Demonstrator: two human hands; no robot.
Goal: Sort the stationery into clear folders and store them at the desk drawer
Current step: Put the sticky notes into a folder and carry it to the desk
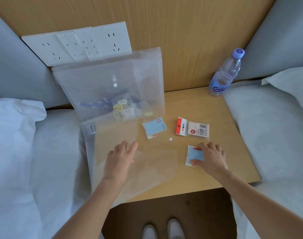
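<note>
On the bedside desk (216, 107): filled snap folder (111, 94) leans on the wall, sorted; empty clear folder (123, 163) lies flat under the left hand (120, 159), fingers straight, together. Unsorted: eraser pack (193, 129), one blue sticky-note pad (154, 127); right hand (210, 156) pinches a second pad (195, 154).
</note>
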